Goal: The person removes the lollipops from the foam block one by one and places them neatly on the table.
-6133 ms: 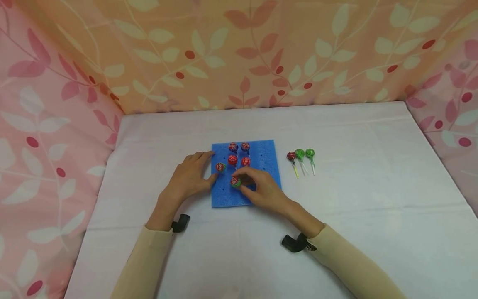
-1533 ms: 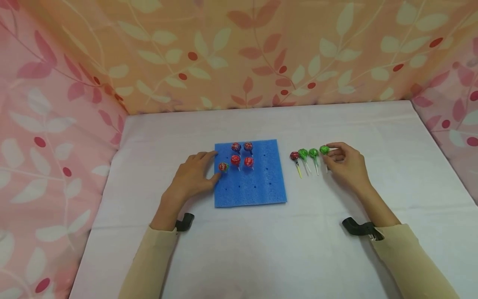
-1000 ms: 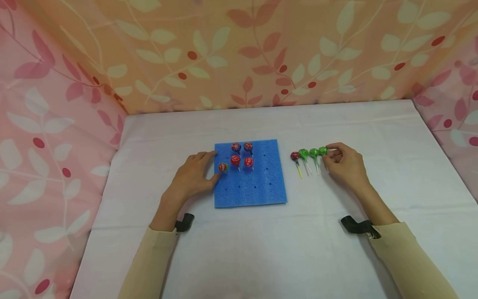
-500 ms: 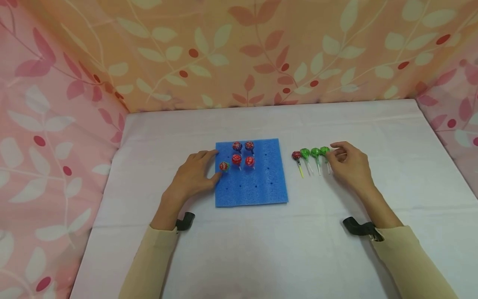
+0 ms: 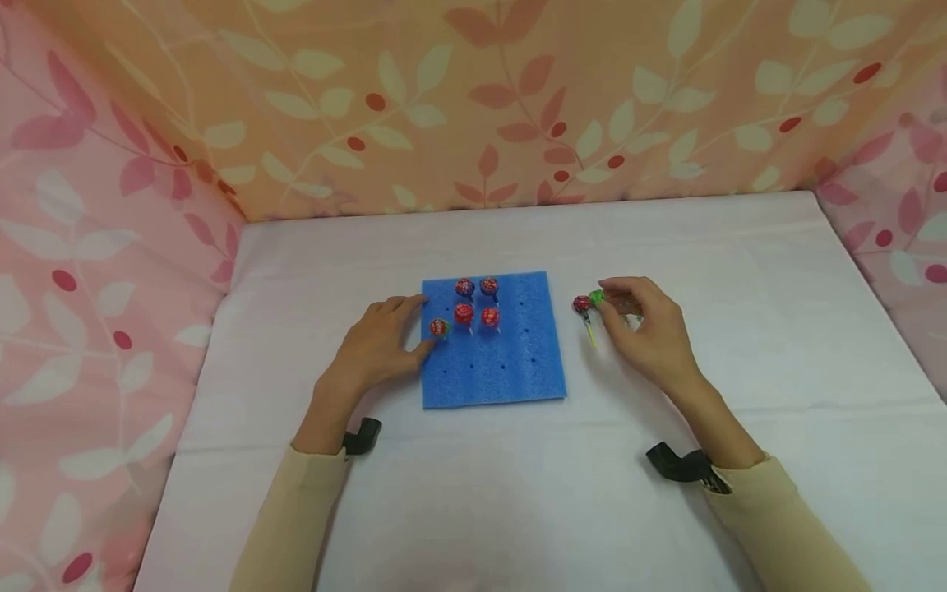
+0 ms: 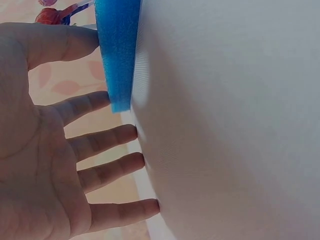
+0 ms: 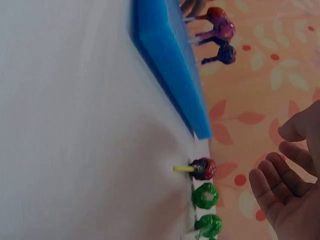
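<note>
A square blue foam board [image 5: 510,390] with small holes lies on the table, several wrapped lollipops standing in it, among them a red one [image 5: 464,313] and a red-and-green one [image 5: 439,328]. My left hand [image 5: 373,341] touches the board's left edge, thumb and index finger against it, other fingers spread. My right hand [image 5: 651,333], fingers loosely bent, hovers over the row of lollipops right of the board and holds nothing. A dark red lollipop with a yellow stick [image 5: 582,303] and a green lollipop [image 5: 596,297] show there; my hand mostly hides the other green ones in the head view.
A white cloth [image 5: 473,493] covers the table. Behind it hangs an orange leaf-patterned curtain [image 5: 518,99], with pink patterned cloth [image 5: 66,329] at the sides. Each wrist carries a black camera mount [image 5: 676,462].
Earlier my right hand held a red-and-green lollipop over the board, then pinched a green one at the row's right end. It has let go and moved left over the row. My left hand stayed.
</note>
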A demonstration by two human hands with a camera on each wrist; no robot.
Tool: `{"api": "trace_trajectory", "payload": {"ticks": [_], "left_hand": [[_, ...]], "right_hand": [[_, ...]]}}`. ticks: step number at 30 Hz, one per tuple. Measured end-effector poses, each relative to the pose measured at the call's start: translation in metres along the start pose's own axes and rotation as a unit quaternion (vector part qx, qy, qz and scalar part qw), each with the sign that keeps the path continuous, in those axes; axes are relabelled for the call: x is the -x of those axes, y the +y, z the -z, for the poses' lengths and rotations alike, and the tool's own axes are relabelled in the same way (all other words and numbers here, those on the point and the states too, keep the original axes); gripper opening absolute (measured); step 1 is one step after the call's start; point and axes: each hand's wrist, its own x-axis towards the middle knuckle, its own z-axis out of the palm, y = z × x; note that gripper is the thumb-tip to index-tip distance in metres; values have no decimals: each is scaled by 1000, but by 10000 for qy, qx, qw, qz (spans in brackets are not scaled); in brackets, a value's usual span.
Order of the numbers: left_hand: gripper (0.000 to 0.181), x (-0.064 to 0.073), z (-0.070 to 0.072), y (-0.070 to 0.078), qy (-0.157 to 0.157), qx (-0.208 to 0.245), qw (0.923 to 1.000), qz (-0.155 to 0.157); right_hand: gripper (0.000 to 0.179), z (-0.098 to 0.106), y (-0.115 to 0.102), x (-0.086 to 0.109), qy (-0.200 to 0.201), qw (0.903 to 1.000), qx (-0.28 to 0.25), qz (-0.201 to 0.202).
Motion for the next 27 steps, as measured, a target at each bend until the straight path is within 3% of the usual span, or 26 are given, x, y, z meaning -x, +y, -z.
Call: {"api": "trace_trajectory", "payload": {"ticks": [4,13,27], "left_hand": [[75,-2,1,1,-111,50,9999,-2],[74,-5,5,0,-144,46,9999,8],[73,-1,4,2,-90,54,9999,26]], "right_hand": [[30,-16,-13,-4,-451,9987,-135,210],[36,-57,-37,-12,-1414,9881,-539,276],[41,-83,-49,-20,-1763,9807,-841,79]]}}
